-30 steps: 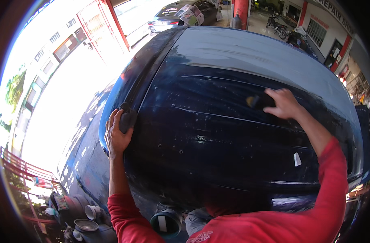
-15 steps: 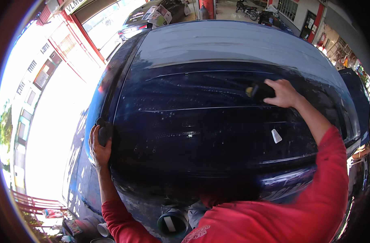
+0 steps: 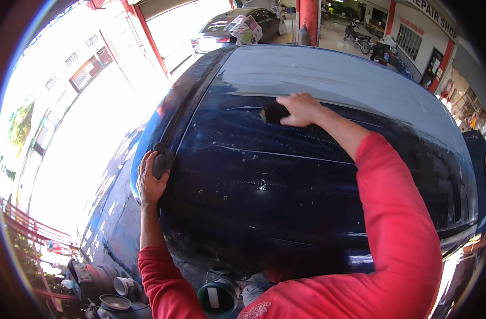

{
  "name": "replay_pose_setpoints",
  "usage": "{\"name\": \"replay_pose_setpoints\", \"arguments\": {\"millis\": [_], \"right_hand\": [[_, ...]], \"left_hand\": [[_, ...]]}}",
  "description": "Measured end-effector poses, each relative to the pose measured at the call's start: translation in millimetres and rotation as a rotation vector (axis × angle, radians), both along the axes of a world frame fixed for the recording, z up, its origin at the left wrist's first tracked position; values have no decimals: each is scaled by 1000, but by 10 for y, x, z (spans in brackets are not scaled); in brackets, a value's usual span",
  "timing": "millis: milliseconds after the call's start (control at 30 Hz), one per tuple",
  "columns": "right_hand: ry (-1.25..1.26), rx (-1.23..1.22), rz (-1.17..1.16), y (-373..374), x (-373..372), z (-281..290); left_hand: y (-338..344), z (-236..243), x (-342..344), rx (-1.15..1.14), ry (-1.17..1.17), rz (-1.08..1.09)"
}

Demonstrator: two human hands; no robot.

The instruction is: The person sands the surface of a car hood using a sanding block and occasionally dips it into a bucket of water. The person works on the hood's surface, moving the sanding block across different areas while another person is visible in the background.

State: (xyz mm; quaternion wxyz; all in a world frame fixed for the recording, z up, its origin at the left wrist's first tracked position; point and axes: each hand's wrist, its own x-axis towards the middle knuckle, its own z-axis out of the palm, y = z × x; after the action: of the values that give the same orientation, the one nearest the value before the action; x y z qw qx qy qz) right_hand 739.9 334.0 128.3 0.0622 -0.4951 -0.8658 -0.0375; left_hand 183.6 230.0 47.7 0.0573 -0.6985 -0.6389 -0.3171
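Observation:
A dark blue car roof (image 3: 243, 212), wet and beaded with droplets, spreads in front of me. My right hand (image 3: 303, 108) is closed round a black sanding block (image 3: 275, 113) with a yellowish front edge, pressed to the roof near the border of a dull grey area (image 3: 307, 69). At the roof's left edge my left hand (image 3: 152, 178) curls round a dark grey, rounded lump (image 3: 162, 162) like a sponge or wet rag; its exact kind is not clear. The right sleeve covers part of the roof's right side.
Below the car's near edge stands a dark bucket (image 3: 219, 297) with a pale strip inside. Pots and tubs (image 3: 115, 303) crowd the lower left. Farther off are a second car (image 3: 253, 21), a red post (image 3: 308, 21) and a motorcycle (image 3: 358, 38).
My right hand has swept left across the roof with the sanding block. The left hand keeps its place at the roof's edge. The view has shifted, and my right arm covers where a white piece lay.

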Motion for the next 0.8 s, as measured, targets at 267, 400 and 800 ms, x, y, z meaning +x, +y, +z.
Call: {"name": "replay_pose_setpoints", "arguments": {"millis": [267,400,800], "right_hand": [[70,-66,-256,-2156,1293,165],[46,-93,-128,-1248,468,122],[-88,8,62,-46,-808,-137]], "left_hand": [[-28,71,80,58,47,-34],[7,33,58,52,59,-3],[-5,78,22,84,31,-65]]}}
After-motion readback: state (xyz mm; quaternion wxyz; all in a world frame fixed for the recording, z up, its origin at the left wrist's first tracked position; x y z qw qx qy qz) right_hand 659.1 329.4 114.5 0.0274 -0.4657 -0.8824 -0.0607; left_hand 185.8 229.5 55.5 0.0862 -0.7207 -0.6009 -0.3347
